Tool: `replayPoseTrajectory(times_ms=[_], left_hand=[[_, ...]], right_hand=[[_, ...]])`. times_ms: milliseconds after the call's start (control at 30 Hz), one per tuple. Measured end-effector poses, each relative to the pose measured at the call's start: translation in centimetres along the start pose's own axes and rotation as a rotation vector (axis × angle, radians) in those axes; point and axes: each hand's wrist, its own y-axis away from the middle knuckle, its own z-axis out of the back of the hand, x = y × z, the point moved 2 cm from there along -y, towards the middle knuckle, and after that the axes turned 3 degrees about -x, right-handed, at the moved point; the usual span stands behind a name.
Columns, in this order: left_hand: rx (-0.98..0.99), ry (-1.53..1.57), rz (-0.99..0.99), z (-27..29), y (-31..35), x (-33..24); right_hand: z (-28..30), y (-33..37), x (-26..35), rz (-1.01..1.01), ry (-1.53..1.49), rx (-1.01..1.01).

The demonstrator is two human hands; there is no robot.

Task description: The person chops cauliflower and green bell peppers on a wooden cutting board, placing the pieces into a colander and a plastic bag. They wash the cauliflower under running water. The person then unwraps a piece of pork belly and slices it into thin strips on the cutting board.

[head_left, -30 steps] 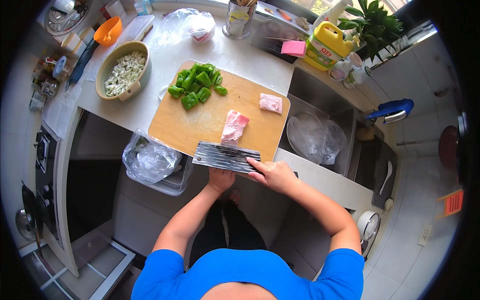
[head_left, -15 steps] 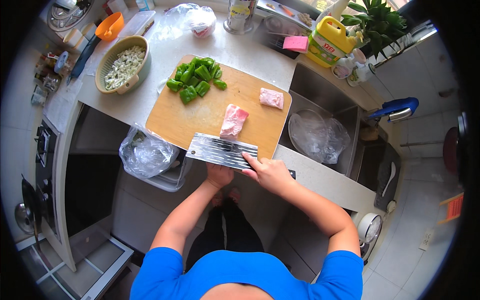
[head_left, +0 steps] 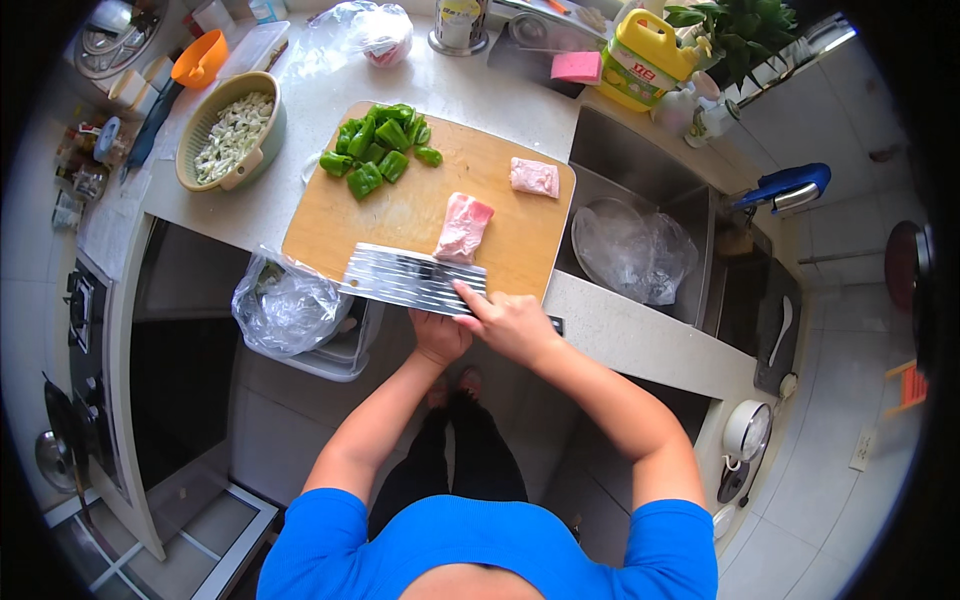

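Observation:
My right hand (head_left: 512,325) is closed round the handle of a cleaver (head_left: 415,280), its forefinger stretched along the blade. The wide blade lies nearly flat over the near edge of a wooden cutting board (head_left: 350,230), just below a piece of raw pork (head_left: 464,228). Beneath the blade's near edge is my left hand (head_left: 440,337), its fingers hidden by the cleaver. A smaller pork piece (head_left: 535,177) rests at the board's right side. Cut green pepper pieces (head_left: 380,140) are heaped at its far left.
Left of the board stands a basket (head_left: 187,165) of chopped pale vegetable. To the right, a sink (head_left: 625,140) holds a plastic-covered round dish (head_left: 610,240). A bag-lined bin (head_left: 290,310) hangs below the counter edge. A yellow jug (head_left: 640,60) and pink sponge (head_left: 577,67) sit behind.
My right hand and the cleaver have moved a little left along the board's near edge. The whole view has shifted slightly. The pork pieces stay put on the board.

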Motion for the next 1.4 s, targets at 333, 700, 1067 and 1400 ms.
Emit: replayPoseTrajectory(times_ms=[333, 700, 1067, 1400], left_hand=[[-0.048, 0.0, -0.044, 0.3, -0.3, -0.1], [-0.104, 0.045, 0.012, 0.7, -1.5, -0.8], [-0.039, -0.001, -0.071, 0.8, -1.4, -0.7], [-0.051, 0.001, -0.057, 1.1, -1.5, -0.6]], right_hand=[[2.9, 5.8, -2.9, -0.125, 0.04, 0.145], [-1.2, -1.3, 0.3, -0.003, -0.01, 0.002], [1.0, 2.9, -1.9, -0.112, -0.001, 0.034], [1.4, 3.2, -0.7, -0.158, 0.02, 0.044]])
